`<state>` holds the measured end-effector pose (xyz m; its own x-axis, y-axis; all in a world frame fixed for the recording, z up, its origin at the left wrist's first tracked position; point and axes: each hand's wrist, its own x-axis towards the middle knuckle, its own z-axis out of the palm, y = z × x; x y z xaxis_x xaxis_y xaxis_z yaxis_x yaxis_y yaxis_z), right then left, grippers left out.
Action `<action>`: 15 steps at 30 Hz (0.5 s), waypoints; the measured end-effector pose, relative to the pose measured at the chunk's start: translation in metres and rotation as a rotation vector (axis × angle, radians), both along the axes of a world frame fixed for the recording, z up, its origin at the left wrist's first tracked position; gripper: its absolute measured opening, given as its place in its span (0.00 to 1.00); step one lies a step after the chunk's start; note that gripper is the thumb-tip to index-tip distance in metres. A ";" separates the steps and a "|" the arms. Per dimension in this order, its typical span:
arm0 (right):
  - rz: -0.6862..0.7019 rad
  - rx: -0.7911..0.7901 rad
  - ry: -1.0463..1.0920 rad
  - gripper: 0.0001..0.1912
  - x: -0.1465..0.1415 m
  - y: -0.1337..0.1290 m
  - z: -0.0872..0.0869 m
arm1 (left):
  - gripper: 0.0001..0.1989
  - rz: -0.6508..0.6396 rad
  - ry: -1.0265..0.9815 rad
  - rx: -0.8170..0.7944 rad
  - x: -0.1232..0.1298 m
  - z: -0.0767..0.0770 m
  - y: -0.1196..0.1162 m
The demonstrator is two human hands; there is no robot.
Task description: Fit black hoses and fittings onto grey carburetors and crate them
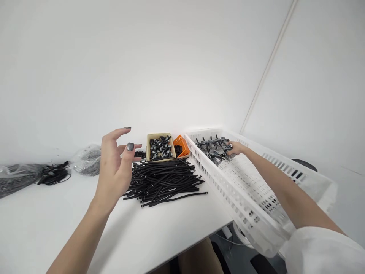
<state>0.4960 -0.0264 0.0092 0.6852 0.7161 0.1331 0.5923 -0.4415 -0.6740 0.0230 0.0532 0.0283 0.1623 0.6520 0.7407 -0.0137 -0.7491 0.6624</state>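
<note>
My left hand point(115, 167) hovers above the white table with fingers spread and nothing in it, just left of a pile of black tube pieces point(165, 182). My right hand point(234, 148) reaches into the far end of a long white slotted crate point(228, 190) and rests on a heap of black and grey assembled parts point(212, 148); whether its fingers grip one is hidden. Behind the tube pile stands a small beige bin point(160, 147) of black and silver fittings, with a small orange basket point(182, 145) beside it.
At the table's left lie a clear bag of small parts point(88, 160), a tangle of black cords point(53, 174) and another bag point(15, 178). White walls close off the back and right. The crate overhangs the table's front right edge, above a dark stool point(305, 164).
</note>
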 end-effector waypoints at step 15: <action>0.043 -0.324 -0.043 0.17 0.033 0.023 -0.048 | 0.24 -0.026 0.043 -0.009 0.000 -0.004 0.006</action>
